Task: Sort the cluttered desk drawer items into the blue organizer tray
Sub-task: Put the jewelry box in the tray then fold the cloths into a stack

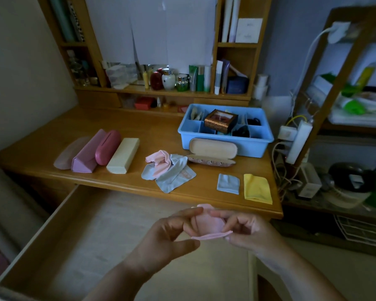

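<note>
Both hands raised over the open drawer point(78, 231), left hand point(167, 233) and right hand point(245, 231) pinching a small pink cloth point(206, 224) between them – left thumb and fingers curled on its left edge, right fingertips gripping the folded lower right edge, cloth sagging between the two grips. Beyond, on the wooden desk point(52, 146): folded light blue cloth point(228, 184) just beside a folded yellow cloth point(257, 189), near the front edge. Further left, a loose heap of pink and pale blue cloths point(168, 170). Open beige glasses case point(213, 152) touching the front wall of the blue organizer tray point(226, 146) – brown patterned box point(220, 121) and dark items inside its compartments. At far left, four closed cases point(96, 152) side by side in a row
</note>
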A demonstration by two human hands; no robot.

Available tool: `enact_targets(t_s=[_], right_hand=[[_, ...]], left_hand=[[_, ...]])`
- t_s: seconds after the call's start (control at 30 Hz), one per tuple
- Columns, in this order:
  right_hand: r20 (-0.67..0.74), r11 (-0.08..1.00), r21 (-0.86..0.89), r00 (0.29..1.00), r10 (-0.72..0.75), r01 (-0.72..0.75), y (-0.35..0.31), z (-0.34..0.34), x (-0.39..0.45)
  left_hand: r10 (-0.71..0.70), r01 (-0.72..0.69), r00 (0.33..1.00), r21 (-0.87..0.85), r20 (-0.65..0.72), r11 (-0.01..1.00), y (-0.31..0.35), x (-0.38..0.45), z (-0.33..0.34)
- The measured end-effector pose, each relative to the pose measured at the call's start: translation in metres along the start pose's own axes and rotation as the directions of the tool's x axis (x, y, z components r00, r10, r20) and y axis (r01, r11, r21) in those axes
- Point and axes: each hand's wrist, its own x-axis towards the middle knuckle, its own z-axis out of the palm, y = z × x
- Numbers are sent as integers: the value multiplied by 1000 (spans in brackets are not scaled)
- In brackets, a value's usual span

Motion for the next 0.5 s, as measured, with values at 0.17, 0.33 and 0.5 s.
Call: enact_targets(t_s=[0.17,0.33,0.5], right_hand=[[-75,991,-134,997,-31,20,10,-39,-4],[-178,942,-330,976,-125,61,16,-92,3],[-248,885,-465,958,-142,11,22,-138,26]], left_hand=[[139,-170,985,409,103,897,0,43,16],[233,-330,942,546,241,770,-4,109,42],[175,-320,944,651,279,688,-11,172,60]])
